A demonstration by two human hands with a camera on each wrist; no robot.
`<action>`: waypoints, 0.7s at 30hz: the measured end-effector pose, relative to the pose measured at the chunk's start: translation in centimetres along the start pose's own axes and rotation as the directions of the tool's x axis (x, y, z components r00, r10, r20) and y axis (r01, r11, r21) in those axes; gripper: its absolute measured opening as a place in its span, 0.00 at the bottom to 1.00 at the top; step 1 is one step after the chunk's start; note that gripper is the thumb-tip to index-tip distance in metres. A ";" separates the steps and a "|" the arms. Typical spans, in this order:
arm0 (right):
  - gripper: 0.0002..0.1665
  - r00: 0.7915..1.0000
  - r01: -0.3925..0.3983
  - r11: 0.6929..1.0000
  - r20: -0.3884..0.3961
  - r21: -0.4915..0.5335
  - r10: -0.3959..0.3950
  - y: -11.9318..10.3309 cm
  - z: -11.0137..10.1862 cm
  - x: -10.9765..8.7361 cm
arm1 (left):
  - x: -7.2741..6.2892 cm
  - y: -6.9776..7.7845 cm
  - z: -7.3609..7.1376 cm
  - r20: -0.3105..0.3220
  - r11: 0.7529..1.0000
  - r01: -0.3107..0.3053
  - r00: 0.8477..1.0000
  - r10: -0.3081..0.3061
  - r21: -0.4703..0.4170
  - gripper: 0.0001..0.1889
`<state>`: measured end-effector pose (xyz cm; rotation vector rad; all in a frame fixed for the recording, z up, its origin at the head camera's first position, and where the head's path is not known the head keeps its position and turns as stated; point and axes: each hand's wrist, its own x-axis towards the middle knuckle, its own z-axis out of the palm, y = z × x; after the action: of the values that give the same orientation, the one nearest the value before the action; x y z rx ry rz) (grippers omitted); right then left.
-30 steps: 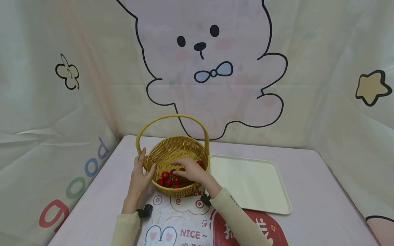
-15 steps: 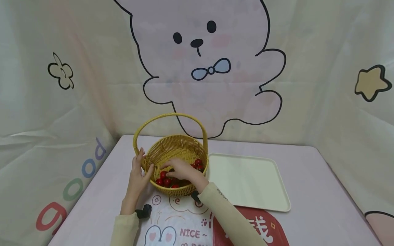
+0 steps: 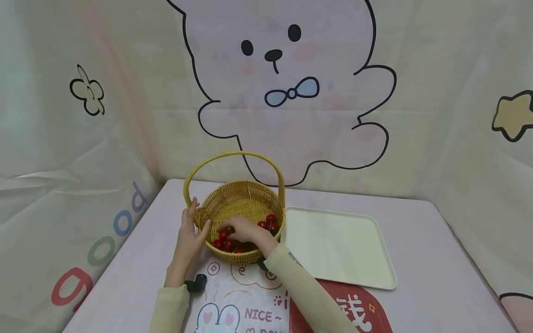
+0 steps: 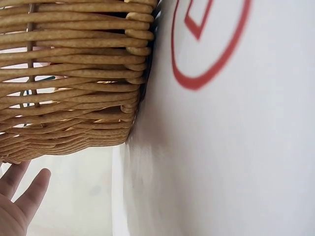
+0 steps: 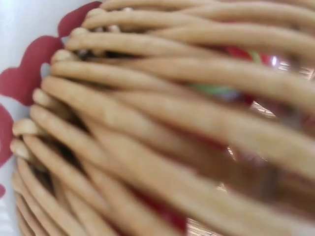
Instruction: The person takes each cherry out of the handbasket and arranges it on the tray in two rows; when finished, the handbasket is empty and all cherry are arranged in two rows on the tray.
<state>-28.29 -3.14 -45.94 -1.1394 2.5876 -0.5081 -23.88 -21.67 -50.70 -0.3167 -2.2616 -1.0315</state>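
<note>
A yellow wicker basket (image 3: 237, 192) with a tall arched handle stands on the table, with red cherries (image 3: 228, 245) lying in its near part. A few more cherries (image 3: 272, 228) lie against its right side. My left hand (image 3: 189, 238) rests at the basket's left rim, fingers extended near the foot of the handle, thumb by the rim. In the left wrist view its fingertips touch the wicker (image 4: 69, 98). Inside the basket my right hand (image 3: 246, 229) bends its fingers down among the cherries; I cannot tell if it pinches one. Wicker fills the right wrist view.
To the right of the basket lies a flat cream tray (image 3: 337, 245). A printed mat (image 3: 258, 300) with a red patch lies in front. Behind stands a curtain (image 3: 291, 138) with a cartoon bear, and more curtain hangs at both sides.
My right hand has moved leftward and down into the cherries, its fingers drawing closer together, uncovering the cherries at the right side. My left hand stays at the rim. The head view has shifted slightly.
</note>
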 end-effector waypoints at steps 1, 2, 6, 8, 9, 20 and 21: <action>0.23 1.000 -0.008 1.000 0.001 0.007 0.008 0.1 0.0 0.0 | 0.0 0.0 0.0 -0.001 1.000 -0.003 1.000 0.003 0.003 0.42; 0.23 1.000 -0.014 1.000 0.002 0.010 0.014 0.1 0.0 0.0 | 0.1 0.0 0.0 0.000 1.000 -0.003 1.000 0.003 0.005 0.42; 0.22 1.000 -0.029 0.999 -0.005 0.029 0.029 0.2 0.2 0.1 | 0.0 0.1 0.1 0.004 1.000 0.010 1.000 -0.010 0.009 0.43; 0.21 0.999 -0.030 0.999 -0.014 0.038 0.031 0.3 0.2 0.1 | -0.1 0.1 0.0 0.006 1.000 0.020 1.000 -0.020 0.006 0.43; 0.21 0.999 -0.031 0.999 -0.017 0.044 0.032 0.2 0.2 0.1 | -0.1 0.2 0.0 0.007 1.000 0.024 1.000 -0.025 0.005 0.43; 0.20 0.997 -0.008 0.993 -0.071 0.118 0.016 0.5 -0.2 -0.2 | -0.2 0.4 0.0 0.019 0.998 0.060 0.998 -0.061 0.012 0.43; 0.20 0.997 0.001 0.992 -0.082 0.125 0.010 0.5 -0.3 -0.3 | -0.2 0.4 0.0 0.018 0.998 0.058 0.998 -0.058 0.013 0.43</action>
<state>-28.54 -2.53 -45.82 -1.0925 2.5846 -0.7201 -23.58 -21.42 -50.60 -0.2573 -2.3052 -1.0474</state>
